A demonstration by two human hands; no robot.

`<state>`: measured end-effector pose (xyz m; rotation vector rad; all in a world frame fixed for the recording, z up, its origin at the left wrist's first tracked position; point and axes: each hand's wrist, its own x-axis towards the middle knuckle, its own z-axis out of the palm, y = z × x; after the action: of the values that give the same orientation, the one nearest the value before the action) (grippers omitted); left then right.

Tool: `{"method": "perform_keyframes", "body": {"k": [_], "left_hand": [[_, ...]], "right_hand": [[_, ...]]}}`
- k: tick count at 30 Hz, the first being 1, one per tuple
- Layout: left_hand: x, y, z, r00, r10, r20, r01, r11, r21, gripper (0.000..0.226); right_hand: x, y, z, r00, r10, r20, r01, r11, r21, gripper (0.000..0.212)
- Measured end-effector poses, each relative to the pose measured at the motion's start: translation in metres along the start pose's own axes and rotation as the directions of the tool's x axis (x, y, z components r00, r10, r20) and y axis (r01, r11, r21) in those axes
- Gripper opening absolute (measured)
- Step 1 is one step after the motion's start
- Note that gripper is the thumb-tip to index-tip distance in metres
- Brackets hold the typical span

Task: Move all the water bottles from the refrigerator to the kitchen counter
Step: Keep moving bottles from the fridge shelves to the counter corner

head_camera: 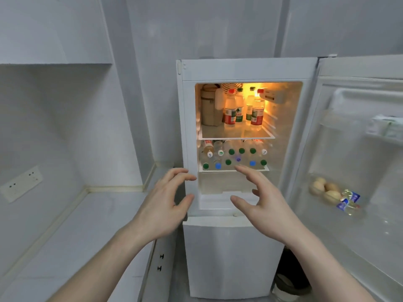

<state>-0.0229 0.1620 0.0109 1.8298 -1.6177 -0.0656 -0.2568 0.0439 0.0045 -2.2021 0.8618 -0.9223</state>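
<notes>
A home kitchen: open refrigerator (pixel 244 70) beside a counter (pixel 87 225).

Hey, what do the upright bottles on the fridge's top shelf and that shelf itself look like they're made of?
The upright bottles look like clear thin plastic: light glows through them, with glossy printed labels and coloured screw caps. The top shelf looks like clear glass or hard plastic in a white frame; which one is unclear.

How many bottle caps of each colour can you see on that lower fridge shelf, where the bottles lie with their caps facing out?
Lower shelf, caps facing out:
Green caps: 6
Blue caps: 2
White caps: 3
Purple-blue cap: 1
Total: 12
Both the left hand and the right hand are empty.
</notes>
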Motion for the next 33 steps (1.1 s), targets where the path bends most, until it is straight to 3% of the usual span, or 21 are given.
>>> {"method": "perform_keyframes", "body": {"k": [8,15,24,33], "left_hand": [[0.097,-0.009,0.039,0.992,0.116,0.046,-0.113,0.992,-0.055,0.035],[0.196,-0.019,0.073,0.991,0.128,0.049,-0.126,0.991,-0.04,0.038],[0.357,-0.018,0.127,0.999,-0.019,0.043,0.023,0.997,-0.078,0.052],[0.444,-0.035,0.172,0.991,-0.128,0.035,0.13,0.989,-0.075,0.066]], "right_hand": [[0.063,0.04,-0.017,0.993,0.061,-0.103,-0.062,0.998,-0.011,0.068],[0.151,0.09,-0.024,0.99,0.071,-0.121,-0.069,0.997,0.022,0.07],[0.288,0.177,-0.045,0.97,0.144,-0.194,-0.122,0.985,0.121,0.077],[0.392,0.241,-0.021,0.922,0.262,-0.285,-0.206,0.955,0.212,0.087]]}}
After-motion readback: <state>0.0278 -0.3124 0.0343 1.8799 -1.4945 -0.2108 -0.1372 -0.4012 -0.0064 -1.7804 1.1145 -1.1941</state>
